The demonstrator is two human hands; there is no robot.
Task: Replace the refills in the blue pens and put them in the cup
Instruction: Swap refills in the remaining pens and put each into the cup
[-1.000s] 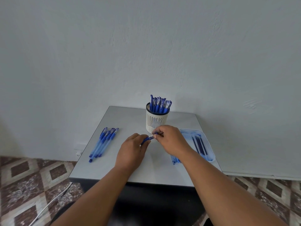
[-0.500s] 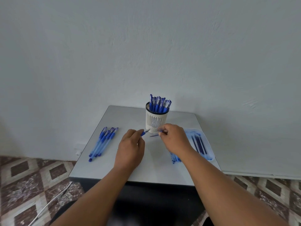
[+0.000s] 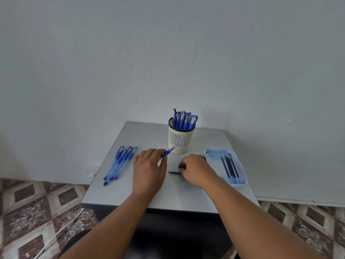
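The left hand (image 3: 149,170) pinches a blue pen (image 3: 166,153) at its grip section, between thumb and fingers. The pen's long axis runs from near-left to far-right, and its tip points at the base of the cup (image 3: 180,139), almost touching the cup's wall as seen from the head camera. The barrel end is hidden under the hand.

The right hand (image 3: 197,170) rests on the desk (image 3: 141,135) with its fingers curled down over a thin dark blue refill (image 3: 174,172). The refill lies flat on the desk, its long axis running left to right, and only its left end shows beyond the fingers. Whether the fingers actually pinch it cannot be told; they sit on or right at its right end.

The refill lies between the two hands, to the near right of the pen's tip. The right hand is the nearer one and is already at the refill. The left hand's grip is taken up by the pen.

Fresh refills (image 3: 228,168) lie in the tray (image 3: 243,174), just right of the right hand, with their long axes running near to far. Unprocessed pens (image 3: 119,162) lie in a row at the left of the desk, well apart from both hands. Finished pens (image 3: 183,119) stand upright in the cup.

The coming move probably falls to the right hand, either to set the loose refill aside or to reach right to the tray.
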